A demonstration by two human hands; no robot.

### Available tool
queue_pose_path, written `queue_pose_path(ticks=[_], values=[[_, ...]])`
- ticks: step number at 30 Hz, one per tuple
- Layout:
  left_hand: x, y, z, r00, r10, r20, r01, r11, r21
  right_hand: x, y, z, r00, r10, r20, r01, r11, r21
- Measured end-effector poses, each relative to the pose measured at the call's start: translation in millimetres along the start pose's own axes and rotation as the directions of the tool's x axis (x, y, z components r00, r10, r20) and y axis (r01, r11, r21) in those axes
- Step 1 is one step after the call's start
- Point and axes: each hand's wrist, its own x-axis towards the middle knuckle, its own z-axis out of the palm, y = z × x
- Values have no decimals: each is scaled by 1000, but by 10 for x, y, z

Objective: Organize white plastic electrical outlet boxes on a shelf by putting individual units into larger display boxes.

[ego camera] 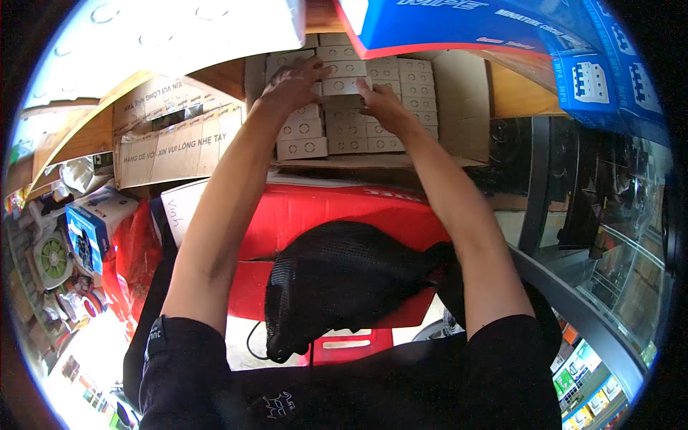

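Note:
An open cardboard carton (462, 102) holds columns of small white boxes (302, 129) with printed circles on their ends. My left hand (294, 85) reaches in from the left, fingers spread at the left ends of two boxes in the middle column; its grip is partly hidden. My right hand (384, 106) has its thumb on the right end of the lower of these, a white box (344, 86) that stands out from the stack. The fingers of that hand curl below it, over a shadowed gap.
Overhead hang a blue circuit-breaker box (462, 27) and a bright white panel (161, 37). Another carton (183, 145) sits at left. Below are a red box (333, 209), a black mesh bag (344, 274) and a red plastic stool (355, 346). A glass case (623, 258) stands right.

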Motion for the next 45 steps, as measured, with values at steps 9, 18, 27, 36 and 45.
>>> queue_pose_path(ticks=[9, 18, 27, 36, 45], values=[[-80, -61, -71, 986, 144, -78, -147, 989, -25, -299, -269, -42, 987, 23, 157, 8, 980, -197], [-1832, 550, -1345, 996, 67, 58, -40, 925, -379, -363, -368, -544, 984, -130, 125, 178, 606, -775], [-3104, 635, -2143, 993, 60, 101, -32, 965, -259, -2927, -2268, -794, 939, 171, 298, 227, 342, -912], [-2859, 735, -2400, 938, 24, -345, -161, 913, -375, -4196, -3406, 458, 380, -857, 347, 597, -59, -800], [-3190, 944, -1926, 943, -313, -110, -96, 60, -994, -3294, -2818, 1037, 302, -874, 382, 407, -244, -880]])
